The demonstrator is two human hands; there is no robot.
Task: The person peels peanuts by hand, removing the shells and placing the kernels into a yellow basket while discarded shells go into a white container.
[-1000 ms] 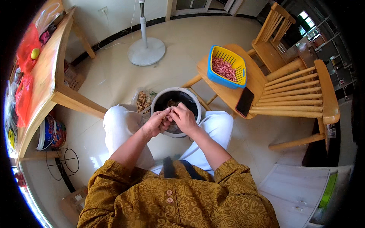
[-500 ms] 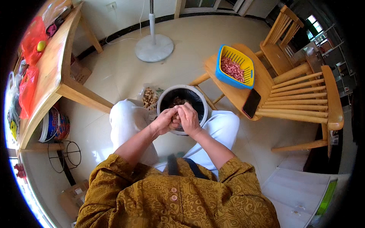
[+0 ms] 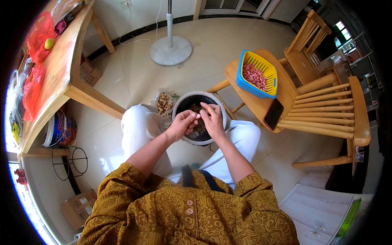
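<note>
Over a white bucket point(image 3: 178, 107) lined with a black bag, both my hands meet. My left hand point(image 3: 182, 125) is closed, its thumb and forefinger pinching a small pale peanut point(image 3: 198, 116). The thumb of my right hand point(image 3: 213, 123) presses at the same peanut, its forefinger stretched out above. Whether more lies in the curled left fingers is hidden. Brown shell bits point(image 3: 199, 131) lie inside the bucket. Just left of it, unshelled peanuts point(image 3: 164, 102) fill a clear plastic bag. Pink shelled peanuts point(image 3: 254, 76) lie in a yellow-and-blue basket point(image 3: 256, 95) to the right.
The basket and a dark phone point(image 3: 273, 114) rest on a wooden chair point(image 3: 292, 96); another chair point(image 3: 304, 65) stands behind it. A wooden table point(image 3: 61, 77) with red bags point(image 3: 41, 36) is at left. A round grey stand base point(image 3: 171, 50) is on the floor ahead.
My hands have drawn slightly apart and the right forefinger has lifted, so the pale peanut between them now shows. The whole view has shifted a little.
</note>
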